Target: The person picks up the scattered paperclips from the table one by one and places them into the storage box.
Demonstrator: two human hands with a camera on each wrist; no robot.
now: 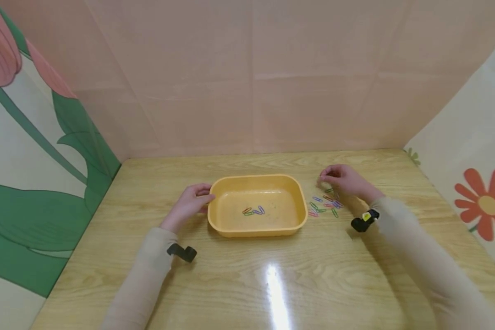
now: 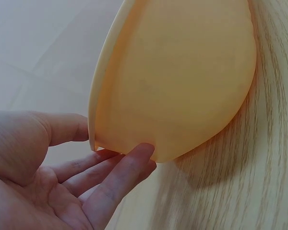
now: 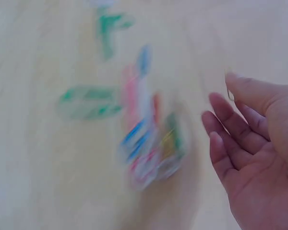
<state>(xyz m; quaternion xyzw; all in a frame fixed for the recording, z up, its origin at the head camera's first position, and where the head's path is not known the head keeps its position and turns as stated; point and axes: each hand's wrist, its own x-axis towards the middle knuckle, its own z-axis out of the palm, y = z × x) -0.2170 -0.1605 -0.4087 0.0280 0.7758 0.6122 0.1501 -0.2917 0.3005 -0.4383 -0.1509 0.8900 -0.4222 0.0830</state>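
Observation:
My left hand (image 1: 188, 202) holds the left end of a yellow plastic basin (image 1: 257, 232). In the left wrist view, the thumb lies at the rim and the fingers (image 2: 117, 184) touch the outer wall. A few coloured paper clips (image 1: 259, 210) lie on the basin's floor. To the right of the basin, my right hand (image 1: 348, 181) is over the far side of a loose pile of paper clips (image 1: 327, 205). A thin yellowish paper clip (image 3: 229, 91) is pinched at its thumb tip, with the other fingers loosely bent. Clips in the right wrist view are blurred.
The wood-grain table (image 1: 231, 284) runs back to a pink wall covering (image 1: 251, 91). Side panels with a large tulip print (image 1: 8, 41) and a red flower print (image 1: 488, 205) border it left and right. A light reflection lies at the front.

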